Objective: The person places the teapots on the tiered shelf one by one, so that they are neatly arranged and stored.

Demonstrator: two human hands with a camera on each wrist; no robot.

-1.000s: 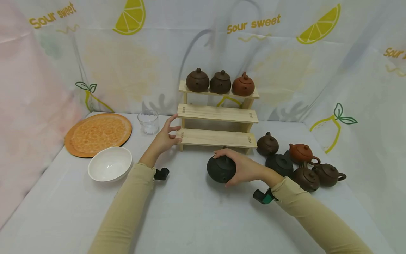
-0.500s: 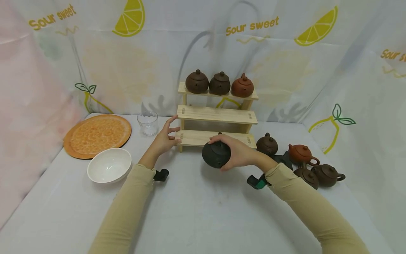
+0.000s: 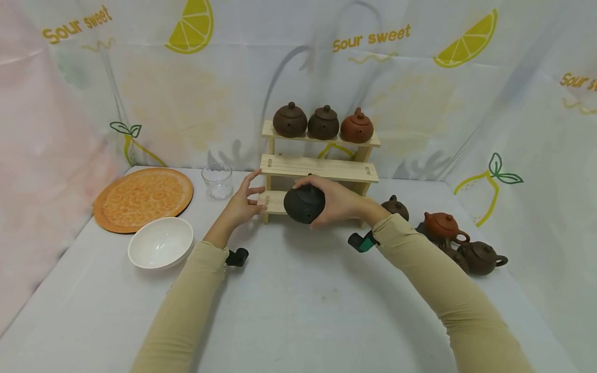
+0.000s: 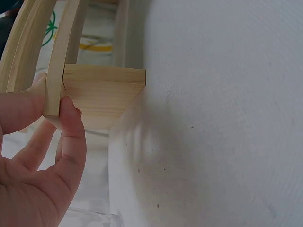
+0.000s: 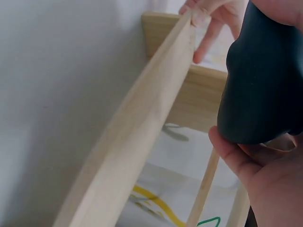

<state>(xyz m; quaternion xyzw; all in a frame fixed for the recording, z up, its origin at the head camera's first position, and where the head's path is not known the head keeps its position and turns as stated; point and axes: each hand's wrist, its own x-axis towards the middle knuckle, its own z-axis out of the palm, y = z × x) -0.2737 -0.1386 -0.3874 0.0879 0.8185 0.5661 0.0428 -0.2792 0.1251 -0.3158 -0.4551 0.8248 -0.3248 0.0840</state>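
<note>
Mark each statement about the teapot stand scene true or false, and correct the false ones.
1. The right hand holds a dark teapot. True.
2. The wooden stand's top shelf carries five teapots. False: three.
3. The left hand touches the stand's left end. True.
4. The white bowl sits on the orange plate. False: it stands on the table in front of the plate.
5. The glass cup is right of the stand. False: left.
</note>
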